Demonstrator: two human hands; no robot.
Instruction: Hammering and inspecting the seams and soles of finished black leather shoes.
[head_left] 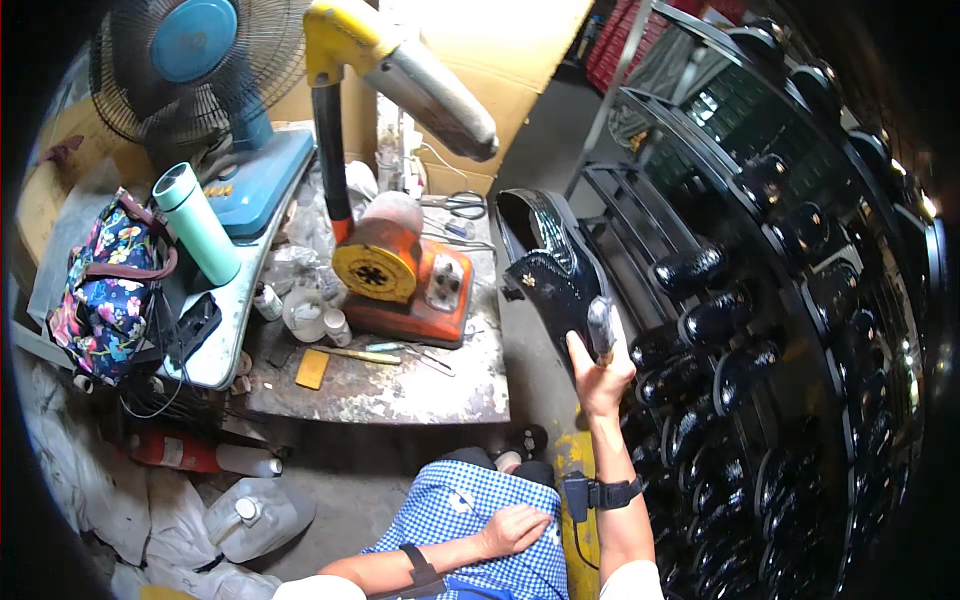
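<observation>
My right hand (602, 385) is raised at the right of the workbench, closed at the toe end of a black shoe (548, 285). The shoe has a sparkling trim and a small gold ornament, and its opening faces up and away from me. A short, greyish rounded piece (600, 325) stands up at my thumb and fingers; I cannot make out what it is. On the blue checked apron (430, 510) over my lap, my left hand (516, 530) lies palm down with its fingers slightly bent. No object shows in it.
On the worn bench (400, 400) stand an orange machine (410, 300) with a yellow arm, small bottles, scissors (465, 205) and a yellow block (312, 369). A rack of black shoes (690, 268) fills the right. Leftward are a mint flask (197, 225), flowered bag (110, 290) and fan (193, 40).
</observation>
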